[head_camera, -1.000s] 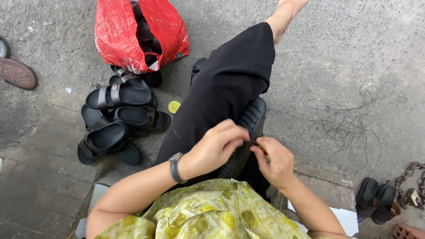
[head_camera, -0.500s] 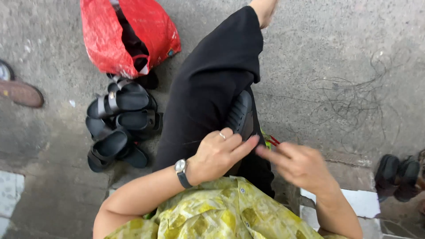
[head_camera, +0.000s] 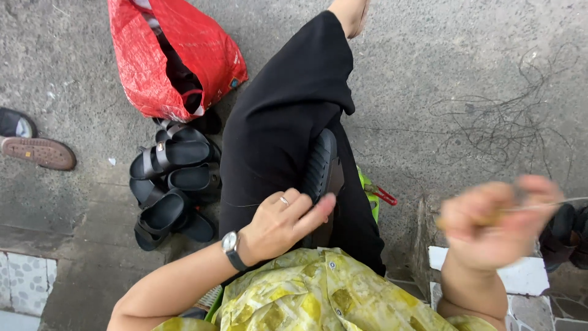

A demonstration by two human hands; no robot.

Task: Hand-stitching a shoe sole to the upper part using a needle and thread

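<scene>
A black sandal (head_camera: 320,164) lies sole-up on my lap, over black trousers. My left hand (head_camera: 285,222), with a ring and a wristwatch, rests on the sandal's near end and holds it steady. My right hand (head_camera: 499,222) is out to the right, blurred, its fingers pinched on a thin thread (head_camera: 566,202) that runs off toward the right edge. What else is between those fingers cannot be made out.
A pile of black sandals (head_camera: 173,184) lies on the concrete to my left, below a red plastic bag (head_camera: 174,55). A brown shoe sole (head_camera: 38,152) sits at the far left. Tangled thread (head_camera: 502,122) lies on the ground to the right; more sandals (head_camera: 566,236) at the right edge.
My right hand has pulled away from the sandal, out to the right, drawing the thread taut. My left hand stays on the sandal.
</scene>
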